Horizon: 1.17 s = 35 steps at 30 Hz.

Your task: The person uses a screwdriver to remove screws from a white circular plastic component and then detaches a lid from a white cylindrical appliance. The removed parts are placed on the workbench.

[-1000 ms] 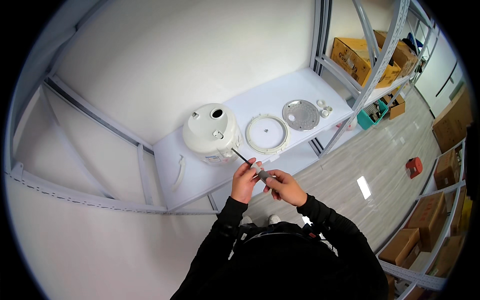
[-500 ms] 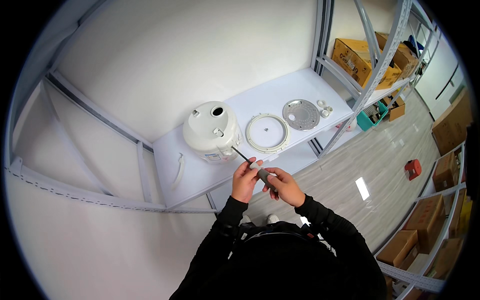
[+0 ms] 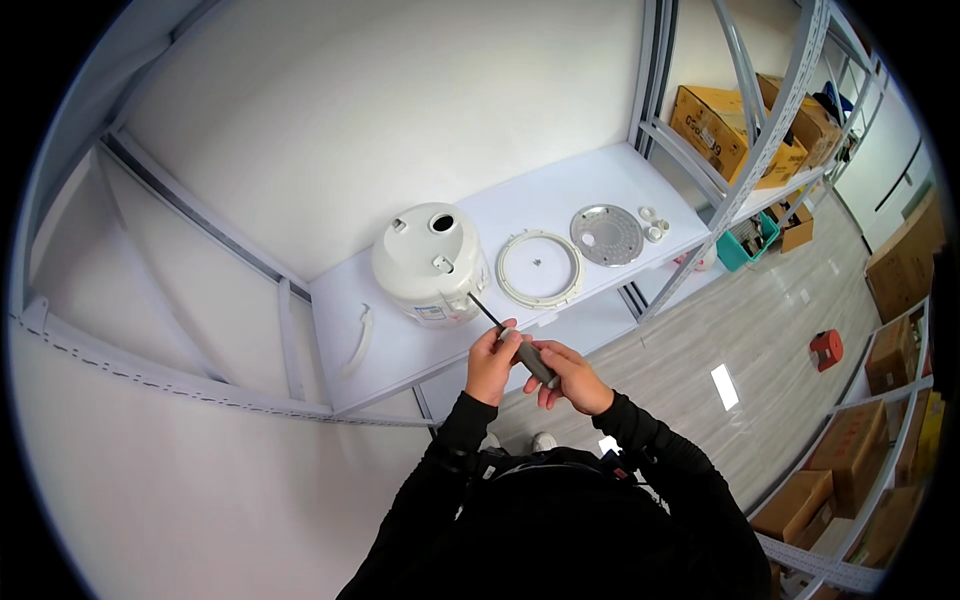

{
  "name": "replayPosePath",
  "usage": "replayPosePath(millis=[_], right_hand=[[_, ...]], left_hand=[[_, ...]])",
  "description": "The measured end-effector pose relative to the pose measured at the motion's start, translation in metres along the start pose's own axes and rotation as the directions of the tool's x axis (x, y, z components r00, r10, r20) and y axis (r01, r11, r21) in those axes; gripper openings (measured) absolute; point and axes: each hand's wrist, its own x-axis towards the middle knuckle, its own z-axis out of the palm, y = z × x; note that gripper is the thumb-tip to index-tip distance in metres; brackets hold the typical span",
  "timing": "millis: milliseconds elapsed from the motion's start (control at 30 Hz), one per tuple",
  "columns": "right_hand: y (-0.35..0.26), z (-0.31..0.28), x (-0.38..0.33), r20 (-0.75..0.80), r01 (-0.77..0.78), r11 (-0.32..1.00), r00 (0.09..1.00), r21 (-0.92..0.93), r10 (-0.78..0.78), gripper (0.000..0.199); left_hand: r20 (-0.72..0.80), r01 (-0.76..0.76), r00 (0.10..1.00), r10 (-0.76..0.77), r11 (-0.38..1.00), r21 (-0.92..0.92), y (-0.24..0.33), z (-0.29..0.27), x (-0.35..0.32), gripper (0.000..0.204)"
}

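A screwdriver with a grey handle [image 3: 537, 365] and a dark shaft is held in front of the shelf's edge. My left hand [image 3: 487, 368] closes its fingers around the front of the handle, near the shaft. Around the rear of the handle, my right hand [image 3: 574, 382] is closed. The shaft points up and left, its tip at the lower right side of a white, rounded appliance housing [image 3: 415, 255]; whether it sits in a screw cannot be made out. The housing has a round dark hole and small fittings on top.
Right of the housing lies a cream ring [image 3: 508, 287] around a few tiny dark pieces [image 3: 537, 262]. Beyond are a silver metal disc [image 3: 618, 236] and several small white round parts [image 3: 654, 233]. A curved white strip [image 3: 362, 335] lies left on the white shelf [image 3: 345, 385]. Metal uprights [image 3: 765, 150] flank it.
My right hand has shifted slightly along the handle and its grip has changed a little. The shelf and its things appear slightly moved in view as the camera shifts.
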Motion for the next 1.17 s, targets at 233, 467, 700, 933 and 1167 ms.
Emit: replayPosePath(millis=[233, 467, 700, 933, 1167], right_hand=[[0.005, 0.011, 0.001, 0.071, 0.418, 0.325, 0.698, -0.848, -0.712, 0.047], [-0.003, -0.006, 0.002, -0.021, -0.026, 0.984, 0.999, 0.178, 0.030, 0.044], [0.013, -0.004, 0.009, 0.083, 0.500, 0.436, 0.723, -0.748, -0.686, 0.045], [-0.007, -0.004, -0.002, -0.112, 0.087, 0.996, 0.990, -0.012, -0.088, 0.046], [0.010, -0.015, 0.006, -0.027, 0.280, 0.657, 0.909, -0.700, -0.416, 0.058]], left_hand=[[0.055, 0.015, 0.998, -0.026, 0.979, 0.205, -0.004, -0.019, 0.009, 0.044], [0.109, 0.009, 0.994, -0.002, 0.998, -0.057, -0.006, -0.010, 0.006, 0.044], [0.051, 0.033, 0.998, -0.039, 0.992, 0.118, -0.012, -0.018, 0.015, 0.046], [0.125, 0.029, 0.992, -0.017, 0.995, -0.099, -0.015, -0.013, 0.014, 0.041], [0.164, 0.106, 0.984, -0.071, 0.972, -0.211, -0.017, -0.019, 0.016, 0.051]])
